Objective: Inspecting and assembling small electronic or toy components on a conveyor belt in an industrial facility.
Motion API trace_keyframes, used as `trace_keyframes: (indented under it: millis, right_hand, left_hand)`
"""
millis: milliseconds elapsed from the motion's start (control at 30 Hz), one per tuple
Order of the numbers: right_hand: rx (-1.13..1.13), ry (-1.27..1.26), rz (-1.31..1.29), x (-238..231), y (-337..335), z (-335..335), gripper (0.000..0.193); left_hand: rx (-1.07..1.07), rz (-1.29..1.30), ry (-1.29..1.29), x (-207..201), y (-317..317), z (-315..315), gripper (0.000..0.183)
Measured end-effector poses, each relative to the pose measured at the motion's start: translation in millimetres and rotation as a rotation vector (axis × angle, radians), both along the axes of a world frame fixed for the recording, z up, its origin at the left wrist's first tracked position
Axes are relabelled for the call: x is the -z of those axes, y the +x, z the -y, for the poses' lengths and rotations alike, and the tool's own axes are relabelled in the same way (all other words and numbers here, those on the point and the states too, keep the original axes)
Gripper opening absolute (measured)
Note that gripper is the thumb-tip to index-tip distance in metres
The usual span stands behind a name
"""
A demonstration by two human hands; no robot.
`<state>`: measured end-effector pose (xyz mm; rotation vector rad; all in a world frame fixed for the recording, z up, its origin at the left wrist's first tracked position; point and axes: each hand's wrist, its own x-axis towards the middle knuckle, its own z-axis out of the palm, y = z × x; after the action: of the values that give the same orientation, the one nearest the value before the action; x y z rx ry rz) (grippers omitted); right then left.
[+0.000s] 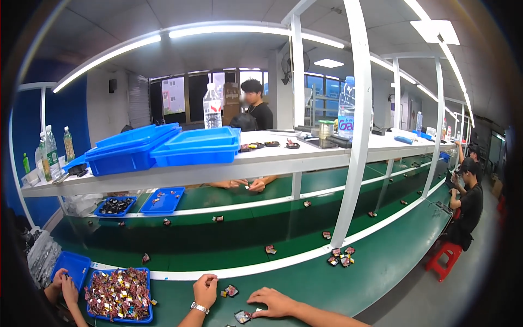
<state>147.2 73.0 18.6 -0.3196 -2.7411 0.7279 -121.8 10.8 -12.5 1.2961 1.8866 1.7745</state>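
Note:
My left hand (pixel 205 290), with a metal-banded watch (pixel 199 308) on its wrist, is closed in a pinch over the green work surface; what its fingers hold, if anything, is hidden. Just right of it lies a small black part with reddish wires and a yellow piece (pixel 230 291). My right hand (pixel 272 303) reaches in with its fingers apart, thumb and fingertips around a similar small part with a pale top (pixel 243 316). Left of my hands, a blue tray (pixel 149 297) is heaped with many such wired parts.
A co-worker's hands (pixel 65 286) work beside an empty-looking blue tray (pixel 73 267) at far left. Beyond a white rail (pixel 229 272) runs a dark green conveyor belt (pixel 190 240) with scattered parts. A white post (pixel 354 141) and raised shelf (pixel 305 161) stand ahead.

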Motion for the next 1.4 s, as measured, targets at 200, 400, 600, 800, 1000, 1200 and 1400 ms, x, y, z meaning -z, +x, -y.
trace_keyframes:
  millis: [200,400,600,800,1000,1200,1400]
  right_hand:
    - [0.03,-0.042,0.031,1.0,-1.4,15.5,0.052]
    - [-0.12,0.045,-0.007,-0.4,-6.7,12.9,0.047]
    - [0.016,-0.013,0.01,-17.7,-4.4,5.3,0.053]
    - [-0.041,-0.073,0.05,-23.7,-24.2,23.6,0.058]
    - [-0.074,-0.089,-0.003,-29.0,-35.5,3.5,0.055]
    - [0.459,0.033,0.062,-23.9,-79.9,-1.2,0.063]
    - [0.301,-0.019,-0.111,-2.0,-87.4,-3.1,0.049]
  left_hand:
    - [0.001,-0.012,-0.056,1.1,1.2,11.4,0.01]
    - [-0.039,-0.128,-0.046,-3.1,5.4,12.3,0.013]
    - [0.04,-0.077,0.017,-26.0,13.9,-2.4,0.009]
    - [0.038,-0.146,0.025,-26.1,12.8,10.1,0.009]
    - [0.135,-0.301,-0.134,-31.0,8.8,22.1,0.017]
    - [0.256,-0.35,-0.28,-33.1,8.0,20.5,0.024]
    - [0.332,-0.407,-0.264,-33.1,6.5,15.0,0.021]
